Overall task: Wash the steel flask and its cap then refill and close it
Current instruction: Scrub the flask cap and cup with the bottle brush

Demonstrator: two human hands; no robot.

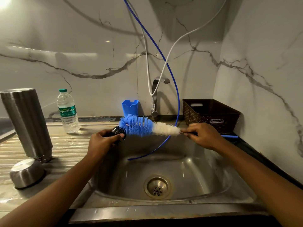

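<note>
Broadly, marble walls [82, 46] corner a steel surface [70, 148] with one sink [205, 161]; at its left stand one steel flask [27, 122] upside down, one steel cap [26, 172] nearer, one water bottle [68, 112] behind, and far right one brown basket [211, 115]. Over the sink the left grip [101, 143] clamps one black stopper [117, 131]; the right grip [203, 136] pinches one brush [144, 126] by its handle.

black cap [116, 130]: mostly hidden by left hand [102, 143] | brush [144, 126] stem: partly hidden in right hand [203, 136]
</note>
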